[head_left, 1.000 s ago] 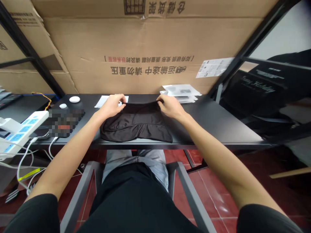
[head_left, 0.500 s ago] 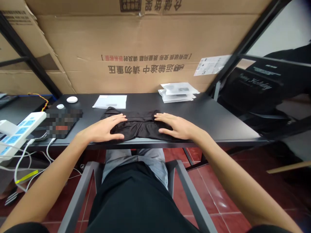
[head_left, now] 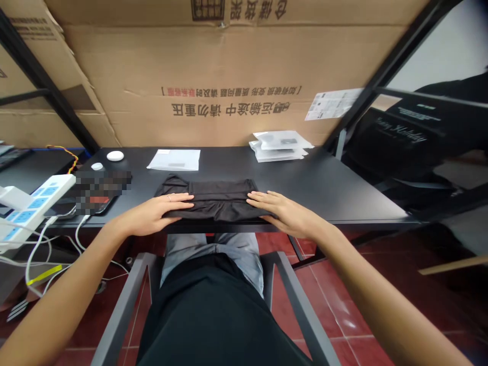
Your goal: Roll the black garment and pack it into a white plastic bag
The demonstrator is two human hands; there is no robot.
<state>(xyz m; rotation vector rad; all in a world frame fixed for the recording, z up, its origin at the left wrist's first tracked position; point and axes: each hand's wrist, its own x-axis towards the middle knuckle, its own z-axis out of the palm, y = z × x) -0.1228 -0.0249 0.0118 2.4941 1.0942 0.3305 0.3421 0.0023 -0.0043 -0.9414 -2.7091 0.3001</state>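
A folded piece of black fabric (head_left: 221,192) lies along the front edge of the black table, with several creases and gathers across it. What kind of garment or cloth it is, I cannot tell. My left hand (head_left: 154,214) rests on its left end, fingers stretched out and pointing right. On the right end lies my right hand (head_left: 284,212), its fingers flat and pointing left. Neither hand grips the fabric; both press or rest on its top, with thumbs low near the table edge.
Behind the fabric is a flat white packet (head_left: 174,160); stacked translucent packets (head_left: 281,146) lie further right. A power strip (head_left: 36,208) with white cables, a blurred-out device (head_left: 99,193) and a white oval object (head_left: 115,156) are at the left. Cardboard (head_left: 229,61) stands behind the table (head_left: 343,193).
Both hands have slid towards me and slightly outwards over the fabric. More of the fabric's middle shows, and its upper part lies flatter.
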